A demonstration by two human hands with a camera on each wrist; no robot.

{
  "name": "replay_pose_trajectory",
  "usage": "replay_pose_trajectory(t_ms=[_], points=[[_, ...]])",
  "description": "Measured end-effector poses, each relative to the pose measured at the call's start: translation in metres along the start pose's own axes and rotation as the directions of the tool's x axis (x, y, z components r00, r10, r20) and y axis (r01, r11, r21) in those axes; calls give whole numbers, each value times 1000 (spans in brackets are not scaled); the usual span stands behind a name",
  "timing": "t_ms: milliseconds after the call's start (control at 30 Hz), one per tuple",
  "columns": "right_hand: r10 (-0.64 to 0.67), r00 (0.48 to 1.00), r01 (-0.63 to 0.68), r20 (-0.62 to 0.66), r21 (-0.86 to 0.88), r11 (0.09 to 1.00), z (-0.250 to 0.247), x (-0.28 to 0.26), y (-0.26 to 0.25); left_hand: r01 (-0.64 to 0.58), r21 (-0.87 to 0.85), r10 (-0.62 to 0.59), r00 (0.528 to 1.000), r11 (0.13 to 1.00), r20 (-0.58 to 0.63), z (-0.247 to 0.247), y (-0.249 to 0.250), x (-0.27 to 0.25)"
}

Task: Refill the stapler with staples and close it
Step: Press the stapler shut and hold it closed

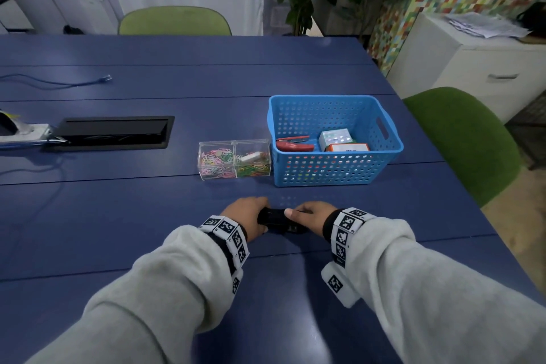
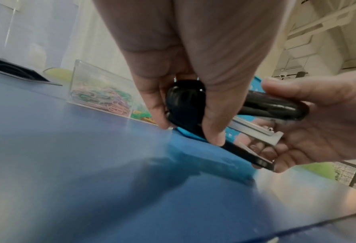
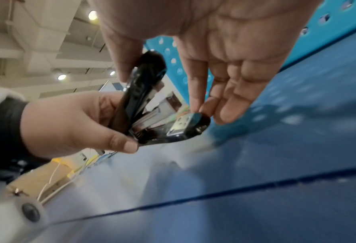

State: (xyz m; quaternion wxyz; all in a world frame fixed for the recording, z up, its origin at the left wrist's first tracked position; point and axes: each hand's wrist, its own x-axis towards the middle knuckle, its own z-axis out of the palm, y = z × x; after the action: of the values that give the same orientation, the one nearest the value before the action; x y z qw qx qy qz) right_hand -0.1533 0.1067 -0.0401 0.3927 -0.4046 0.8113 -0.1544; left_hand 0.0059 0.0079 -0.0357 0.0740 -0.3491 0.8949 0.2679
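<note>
A black stapler point(image 1: 276, 220) is held just above the blue table point(image 1: 147, 216) between both hands. My left hand point(image 1: 260, 216) pinches its hinge end point(image 2: 183, 100) between thumb and fingers. My right hand point(image 1: 295, 214) grips the front end, thumb on the top cover point(image 3: 144, 77) and fingertips point(image 3: 195, 105) at the base tip. The stapler gapes slightly: cover, metal magazine point(image 2: 256, 129) and base point(image 3: 185, 129) are fanned apart. Two small boxes point(image 1: 336, 137) lie in the blue basket point(image 1: 334, 168).
A red stapler point(image 1: 294, 143) also lies in the basket. A clear two-part box of coloured paper clips point(image 1: 235, 159) stands left of it. A black cable hatch point(image 1: 115, 133) sits far left. A green chair point(image 1: 461, 142) stands past the table's right edge.
</note>
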Motion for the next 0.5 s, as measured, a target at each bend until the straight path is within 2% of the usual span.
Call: replay_pose_trajectory(t_ms=[133,267,500], points=[[53,991,-75,120,191,979,-7,1,-3,-53,-19,52,998,998,-37,-9,2,-7],[23,984,-97,177,421,902,-10,-2,-9,-76,-43,74,996,996,-47,-23,6,-11],[-94,992,34,78,561,827,-34,-20,-17,-108,-73,105,993,991,-48,-51,18,-17]])
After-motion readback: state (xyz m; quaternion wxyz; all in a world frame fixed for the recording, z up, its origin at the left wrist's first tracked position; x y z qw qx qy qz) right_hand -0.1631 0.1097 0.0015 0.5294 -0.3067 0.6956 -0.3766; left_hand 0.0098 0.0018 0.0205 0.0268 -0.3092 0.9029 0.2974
